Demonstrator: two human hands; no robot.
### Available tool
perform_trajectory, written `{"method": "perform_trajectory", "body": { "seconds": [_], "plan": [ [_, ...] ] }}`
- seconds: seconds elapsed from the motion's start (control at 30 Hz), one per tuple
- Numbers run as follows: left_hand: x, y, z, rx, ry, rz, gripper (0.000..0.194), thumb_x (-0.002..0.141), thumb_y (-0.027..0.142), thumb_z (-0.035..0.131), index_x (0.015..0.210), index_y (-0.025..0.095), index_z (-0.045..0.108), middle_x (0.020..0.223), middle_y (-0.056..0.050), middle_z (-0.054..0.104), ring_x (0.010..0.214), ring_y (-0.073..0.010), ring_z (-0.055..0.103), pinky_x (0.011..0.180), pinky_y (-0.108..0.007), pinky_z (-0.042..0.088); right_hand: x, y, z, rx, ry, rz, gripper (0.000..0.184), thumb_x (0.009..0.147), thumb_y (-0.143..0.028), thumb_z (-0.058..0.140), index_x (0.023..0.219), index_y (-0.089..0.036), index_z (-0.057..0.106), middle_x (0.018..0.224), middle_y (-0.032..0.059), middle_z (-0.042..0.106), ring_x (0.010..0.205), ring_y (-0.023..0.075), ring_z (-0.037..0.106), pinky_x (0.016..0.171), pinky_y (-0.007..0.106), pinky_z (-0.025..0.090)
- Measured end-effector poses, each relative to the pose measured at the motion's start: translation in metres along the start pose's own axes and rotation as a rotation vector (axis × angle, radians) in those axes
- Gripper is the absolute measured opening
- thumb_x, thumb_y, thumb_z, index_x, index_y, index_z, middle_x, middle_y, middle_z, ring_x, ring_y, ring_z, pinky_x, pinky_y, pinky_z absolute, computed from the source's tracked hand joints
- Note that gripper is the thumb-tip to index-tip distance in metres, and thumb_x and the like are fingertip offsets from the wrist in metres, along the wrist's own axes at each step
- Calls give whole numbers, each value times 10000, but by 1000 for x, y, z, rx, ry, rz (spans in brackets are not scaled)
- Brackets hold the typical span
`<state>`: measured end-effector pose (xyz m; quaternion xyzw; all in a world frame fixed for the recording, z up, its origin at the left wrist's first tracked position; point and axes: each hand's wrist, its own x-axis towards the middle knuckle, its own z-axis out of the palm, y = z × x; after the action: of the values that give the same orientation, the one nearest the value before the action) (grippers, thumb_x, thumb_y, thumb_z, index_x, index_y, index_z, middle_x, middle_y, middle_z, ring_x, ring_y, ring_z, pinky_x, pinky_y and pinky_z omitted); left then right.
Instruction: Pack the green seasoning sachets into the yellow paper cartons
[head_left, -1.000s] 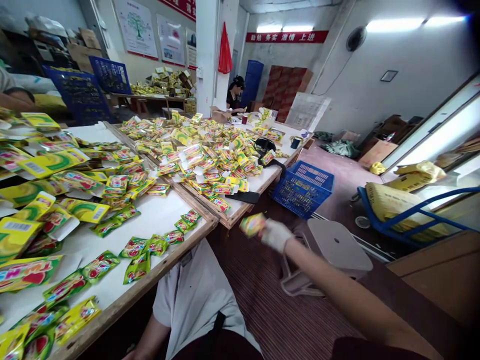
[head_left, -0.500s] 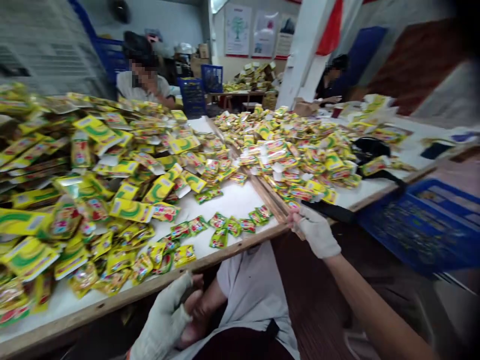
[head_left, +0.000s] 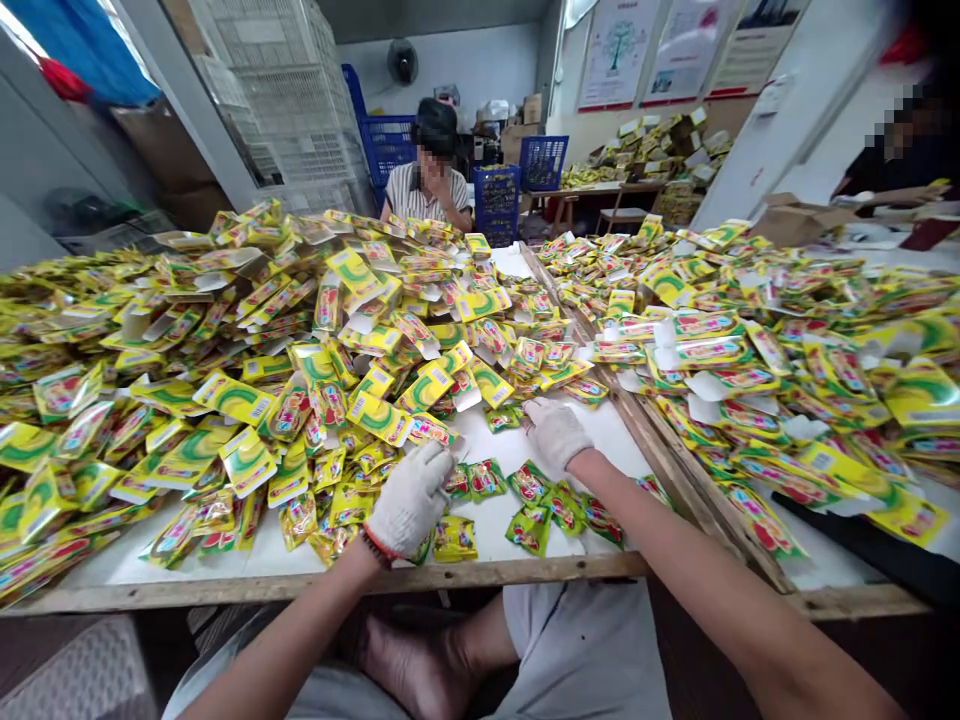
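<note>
My left hand (head_left: 411,500), in a white fingerless-looking work glove, rests over the small packets near the table's front edge. Its fingers bend down and their tips are hidden, so its grip cannot be made out. Just beyond them lies a yellow box (head_left: 431,430). My right hand (head_left: 556,434), gloved alike, reaches over the white tabletop with its fingers stretched forward, beside a green snack packet (head_left: 502,418). Between my hands lie several shiny green packets (head_left: 528,482) with red and pink print. A yellow packet (head_left: 454,538) is near the wooden edge.
A large heap of yellow boxes (head_left: 247,400) covers the left side. A wooden divider (head_left: 660,450) separates it from another heap (head_left: 825,400) at right. A black strap (head_left: 862,540) lies there. Across the table sits a person (head_left: 431,190); blue crates (head_left: 496,200) stand behind.
The view has swung left. My right hand has left the wooden divider's end and come over the packets; my left hand has risen from my lap onto the table.
</note>
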<state>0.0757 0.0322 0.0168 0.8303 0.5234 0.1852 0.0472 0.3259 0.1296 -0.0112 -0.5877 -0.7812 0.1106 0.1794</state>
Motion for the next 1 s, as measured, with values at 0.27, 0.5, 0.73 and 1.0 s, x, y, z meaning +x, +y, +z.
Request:
{"method": "perform_trajectory", "body": {
  "seconds": [0.27,0.5,0.73,1.0],
  "plan": [
    [18,-13,-11,53,-131,-134,187,896,308,449,814,204,580,846,-42,612,812,-187,570,709,-287,406,-36,1,-6,14,-68,69,210,890,-264,413,901,-168,600,927,102,660,828,192,598,761,283,432],
    [12,-27,-29,68,-218,-219,145,857,305,506,884,203,604,901,-41,634,817,-178,588,679,-267,402,-56,-3,13,462,-6,93,243,855,-283,454,1030,-179,586,961,61,685,860,176,627,793,290,479],
    [-20,3,-23,66,-451,23,121,799,246,540,867,202,629,892,-48,647,846,-209,589,719,-299,427,-63,-30,9,627,-123,143,232,792,-349,575,958,-215,666,930,37,715,815,190,650,735,290,512],
    [-18,19,-6,34,-396,-18,261,729,168,536,960,206,651,956,-80,663,914,-270,599,802,-380,456,-84,-51,-3,749,-278,141,285,788,-377,616,985,-178,673,869,48,719,748,183,663,651,272,529]
  ]
}}
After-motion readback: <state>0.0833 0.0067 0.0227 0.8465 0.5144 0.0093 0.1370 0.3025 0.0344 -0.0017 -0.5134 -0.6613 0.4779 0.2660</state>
